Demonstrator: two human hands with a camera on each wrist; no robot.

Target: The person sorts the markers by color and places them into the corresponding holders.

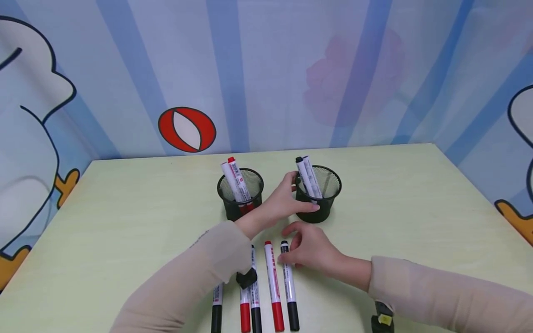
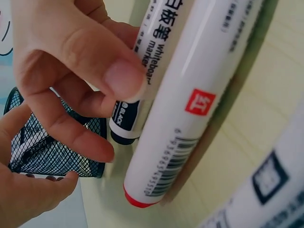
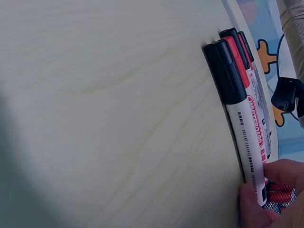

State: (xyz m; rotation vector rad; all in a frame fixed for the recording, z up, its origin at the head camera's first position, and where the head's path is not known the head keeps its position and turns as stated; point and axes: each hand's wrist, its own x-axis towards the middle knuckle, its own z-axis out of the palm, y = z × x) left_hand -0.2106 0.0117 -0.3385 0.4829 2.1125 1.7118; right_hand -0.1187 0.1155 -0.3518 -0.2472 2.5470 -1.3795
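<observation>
My left hand point(image 1: 287, 199) grips the right black mesh pen cup point(image 1: 331, 196), thumb across its front and fingers at its left side. Two white markers point(image 1: 309, 178) lean inside that cup, one with a black end. Just in front, my right hand point(image 1: 314, 247) pinches the rear end of a black whiteboard marker point(image 1: 290, 286) lying on the table. The right wrist view shows a finger and thumb on either side of this marker point(image 3: 249, 142), its black cap pointing away from them. Beside it lies a red whiteboard marker point(image 1: 272, 277).
More markers lie left of these: a black one point(image 1: 255, 300), a red one point(image 1: 244, 310) and another black one point(image 1: 217, 310), partly hidden by my left sleeve. A second mesh cup point(image 1: 233, 210) with red-ended markers point(image 1: 239, 180) stands behind my left wrist. A printed curtain point(image 1: 275, 83) hangs behind the table.
</observation>
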